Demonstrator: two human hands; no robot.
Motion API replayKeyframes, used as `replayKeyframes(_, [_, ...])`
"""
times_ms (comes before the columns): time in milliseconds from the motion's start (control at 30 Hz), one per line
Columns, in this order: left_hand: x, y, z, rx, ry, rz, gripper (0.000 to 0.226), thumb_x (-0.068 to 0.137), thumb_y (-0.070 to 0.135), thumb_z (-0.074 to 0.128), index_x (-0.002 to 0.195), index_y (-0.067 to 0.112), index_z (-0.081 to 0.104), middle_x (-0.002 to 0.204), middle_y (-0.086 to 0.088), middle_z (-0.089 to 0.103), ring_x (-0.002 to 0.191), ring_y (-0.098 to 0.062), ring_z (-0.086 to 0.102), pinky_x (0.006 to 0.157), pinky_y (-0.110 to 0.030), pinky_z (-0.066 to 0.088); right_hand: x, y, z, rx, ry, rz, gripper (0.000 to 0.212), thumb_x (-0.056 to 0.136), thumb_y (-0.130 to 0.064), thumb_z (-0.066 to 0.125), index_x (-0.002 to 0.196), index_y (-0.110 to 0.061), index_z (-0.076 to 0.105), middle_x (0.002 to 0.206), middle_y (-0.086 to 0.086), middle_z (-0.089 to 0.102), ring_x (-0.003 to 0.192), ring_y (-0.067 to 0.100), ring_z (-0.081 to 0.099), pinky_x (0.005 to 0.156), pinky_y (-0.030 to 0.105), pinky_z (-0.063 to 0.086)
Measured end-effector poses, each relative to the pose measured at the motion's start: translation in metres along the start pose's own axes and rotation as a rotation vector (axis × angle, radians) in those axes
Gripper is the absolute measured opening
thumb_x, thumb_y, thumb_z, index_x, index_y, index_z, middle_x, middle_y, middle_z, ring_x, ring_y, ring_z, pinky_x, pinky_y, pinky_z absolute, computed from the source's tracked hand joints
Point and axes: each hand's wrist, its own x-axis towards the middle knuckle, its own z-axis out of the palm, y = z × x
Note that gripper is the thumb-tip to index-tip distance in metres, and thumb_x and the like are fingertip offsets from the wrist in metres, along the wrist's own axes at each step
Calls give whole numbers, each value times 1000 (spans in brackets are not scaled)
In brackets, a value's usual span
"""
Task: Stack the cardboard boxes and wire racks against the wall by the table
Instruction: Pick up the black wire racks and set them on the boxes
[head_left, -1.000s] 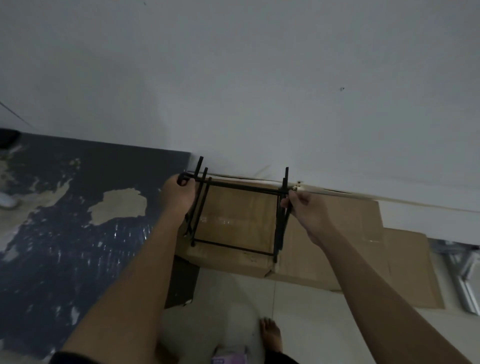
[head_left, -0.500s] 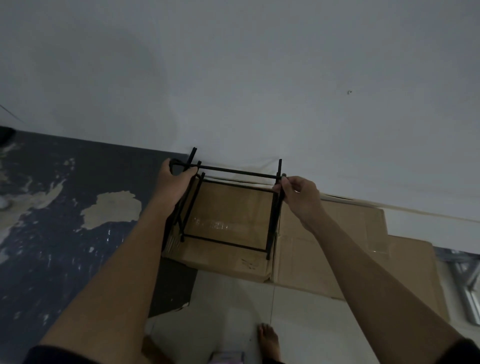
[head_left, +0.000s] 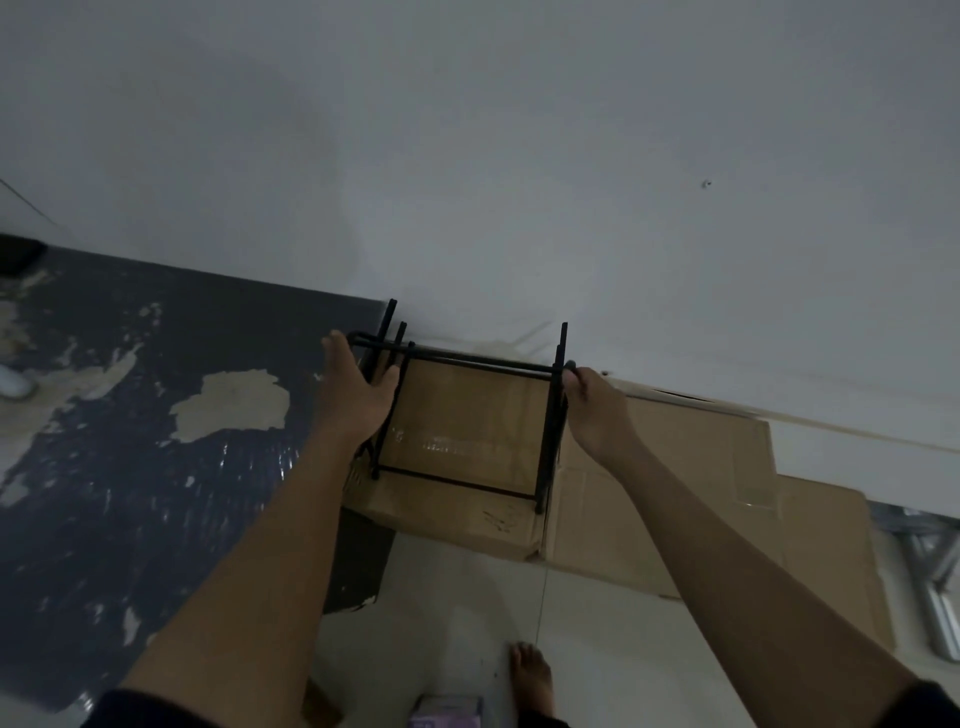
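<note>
A black wire rack (head_left: 457, 360), several thin frames held together, stands on top of a brown cardboard box (head_left: 467, 441) against the white wall (head_left: 519, 156). My left hand (head_left: 358, 389) grips the rack's left side. My right hand (head_left: 592, 405) pinches its top right corner. More flat cardboard boxes (head_left: 675, 478) lie to the right, lower, along the wall. The dark table (head_left: 130, 441) with a worn, peeling top is immediately left of the box.
Light metal rails (head_left: 935, 582) lie on the floor at the far right. My bare foot (head_left: 532, 675) stands on the pale tiles, with a small purple packet (head_left: 447, 712) beside it. A white object (head_left: 13, 384) sits at the table's left edge.
The rack and both hands have shifted slightly away from me toward the wall, and the rack now stands more upright over the box.
</note>
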Motion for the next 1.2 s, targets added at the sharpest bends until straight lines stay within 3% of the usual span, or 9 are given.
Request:
replayKeyframes(67, [-10, -8, -4, 216, 39, 70, 92, 100, 41, 54, 159, 21, -14, 166, 2, -20, 154, -32, 5, 119, -51, 22, -6, -2, 3, -143, 4, 1, 42, 103, -36, 27, 98, -2, 51, 97, 16, 57, 92, 29, 54, 75, 33, 38])
replayKeyframes(133, [-27, -18, -6, 382, 145, 146, 86, 98, 34, 54, 161, 22, -3, 168, -2, -9, 151, -35, 17, 113, -54, 33, -21, -5, 7, -329, 69, -57, 61, 98, -44, 19, 124, 3, 48, 126, 22, 54, 119, 35, 49, 99, 44, 40])
replayKeyframes(233, [-64, -36, -8, 541, 193, 200, 76, 95, 34, 53, 160, 26, 13, 168, -4, 12, 149, -33, 23, 115, -53, 32, -57, -14, 19, -564, 83, -211, 59, 98, -34, 37, 150, -8, 26, 158, 14, 22, 147, 28, 17, 121, 41, 11])
replayKeyframes(333, [-110, -69, -10, 591, 178, 196, 70, 93, 34, 57, 157, 27, 28, 163, -5, 28, 149, -32, 26, 116, -54, 30, -101, -23, 39, -665, 91, -352, 67, 93, -32, 48, 152, -10, 23, 161, 10, 12, 149, 24, 6, 121, 41, 4])
replayKeyframes(500, [-199, -140, -22, 632, 162, 165, 70, 79, 30, 73, 145, 21, 52, 148, -9, 52, 139, -37, 45, 105, -59, 42, -194, -32, 91, -808, -60, -519, 56, 92, -27, 45, 144, -8, 39, 153, 10, 35, 145, 30, 25, 118, 50, 20])
replayKeyframes(633, [-273, -202, -39, 608, 174, 135, 73, 74, 28, 76, 143, 23, 54, 148, -7, 51, 139, -34, 45, 107, -57, 41, -283, -43, 144, -802, -105, -575, 54, 88, -27, 55, 137, -4, 48, 145, 12, 46, 141, 32, 34, 115, 52, 26])
replayKeyframes(800, [-366, -282, -68, 509, 201, 101, 68, 82, 22, 67, 147, 23, 48, 151, -5, 49, 142, -31, 41, 112, -56, 37, -404, -49, 209, -808, -187, -586, 52, 90, -30, 53, 138, -8, 49, 148, 10, 44, 142, 30, 32, 116, 48, 21])
replayKeyframes(1033, [-484, -418, -88, 397, 156, -105, 66, 75, 15, 68, 140, 17, 57, 141, -9, 58, 134, -33, 50, 101, -50, 49, -539, -47, 299, -953, -462, -671, 47, 88, -32, 57, 130, -11, 57, 142, 11, 50, 135, 32, 42, 111, 49, 30])
replayKeyframes(1200, [-535, -495, -112, 362, 120, -288, 47, 77, 17, 65, 124, 19, 66, 119, -4, 65, 108, -28, 61, 76, -41, 54, -578, -45, 357, -955, -581, -678, 37, 79, -29, 57, 110, -11, 67, 113, 10, 65, 105, 33, 62, 92, 46, 49])
